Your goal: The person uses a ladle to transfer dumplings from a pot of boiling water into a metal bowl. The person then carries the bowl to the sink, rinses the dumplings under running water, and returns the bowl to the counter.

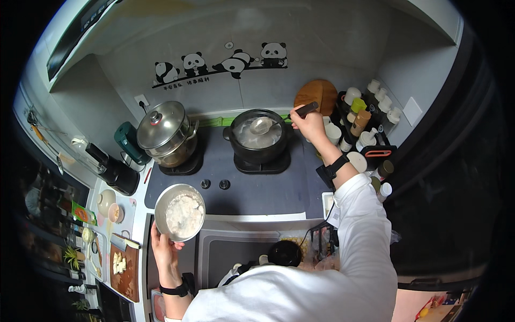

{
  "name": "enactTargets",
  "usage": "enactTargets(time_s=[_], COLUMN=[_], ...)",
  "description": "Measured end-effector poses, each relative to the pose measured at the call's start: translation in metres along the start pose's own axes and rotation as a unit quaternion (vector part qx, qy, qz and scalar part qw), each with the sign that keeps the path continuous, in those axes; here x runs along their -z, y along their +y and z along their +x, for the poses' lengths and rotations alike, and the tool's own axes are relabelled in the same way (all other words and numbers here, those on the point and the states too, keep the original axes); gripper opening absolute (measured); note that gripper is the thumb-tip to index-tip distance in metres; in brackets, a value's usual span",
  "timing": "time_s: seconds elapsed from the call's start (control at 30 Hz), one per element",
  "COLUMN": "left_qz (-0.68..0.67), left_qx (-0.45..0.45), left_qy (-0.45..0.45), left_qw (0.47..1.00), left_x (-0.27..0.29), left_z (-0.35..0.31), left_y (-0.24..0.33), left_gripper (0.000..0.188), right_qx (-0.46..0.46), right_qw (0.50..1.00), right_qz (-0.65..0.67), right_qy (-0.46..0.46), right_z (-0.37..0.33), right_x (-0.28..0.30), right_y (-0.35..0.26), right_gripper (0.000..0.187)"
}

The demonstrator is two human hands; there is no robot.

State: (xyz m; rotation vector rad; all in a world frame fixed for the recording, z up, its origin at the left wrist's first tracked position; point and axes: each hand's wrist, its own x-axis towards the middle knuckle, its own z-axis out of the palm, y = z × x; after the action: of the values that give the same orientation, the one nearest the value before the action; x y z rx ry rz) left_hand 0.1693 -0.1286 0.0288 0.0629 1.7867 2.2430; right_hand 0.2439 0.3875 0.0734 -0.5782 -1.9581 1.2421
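One grey wall (332, 59) carries four panda figures (233, 65) in a row. Below it is one dark cooktop (268, 199) with two pots on two burners. The larger is a steel pot (174, 155) under one domed lid (161, 124), on the left; the other is a black pot (258, 156), uncovered, holding pale, cloudy contents. One round wooden board (317, 95) leans behind, near the bottles, and one cutting board (129, 282) lies far left, with one knife (127, 241) and several pale pieces (119, 263).

One steel bowl (162, 210) of white, lumpy, flour-like stuff (185, 216) is in front of the cooktop's left part, tilted slightly. The left hand (165, 252) grips it by its near edge; the right hand (310, 126) is closed round the handle of one ladle (261, 126), whose scoop is in the black pot's mouth. Each wrist wears one black band, two in all. Two small knobs (205, 183) sit side by side on the cooktop.

The person's white top hides much of the lower counter and cuts across a black round vessel (284, 253). The bottles (360, 122) at right overlap too much to count. Some left fingers are hidden beneath the bowl, and how deep the ladle sits is hard to make out
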Motion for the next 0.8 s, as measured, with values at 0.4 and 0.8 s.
enactTargets(time_s=[0.4,0.8], left_qz=[0.004,-0.015], left_qx=[0.007,0.010], left_qy=[0.011,-0.001], left_qw=[1.000,1.000], left_x=[-0.001,-0.004], left_z=[0.032,0.054], left_y=[-0.001,0.001], left_gripper=[0.050,0.047], right_qx=[0.020,-0.010], right_qw=[0.992,0.983], right_qz=[-0.118,-0.176], right_qy=[0.047,0.058], right_z=[0.023,0.039], right_x=[-0.034,-0.050], right_y=[0.019,0.005], right_gripper=[0.026,0.039])
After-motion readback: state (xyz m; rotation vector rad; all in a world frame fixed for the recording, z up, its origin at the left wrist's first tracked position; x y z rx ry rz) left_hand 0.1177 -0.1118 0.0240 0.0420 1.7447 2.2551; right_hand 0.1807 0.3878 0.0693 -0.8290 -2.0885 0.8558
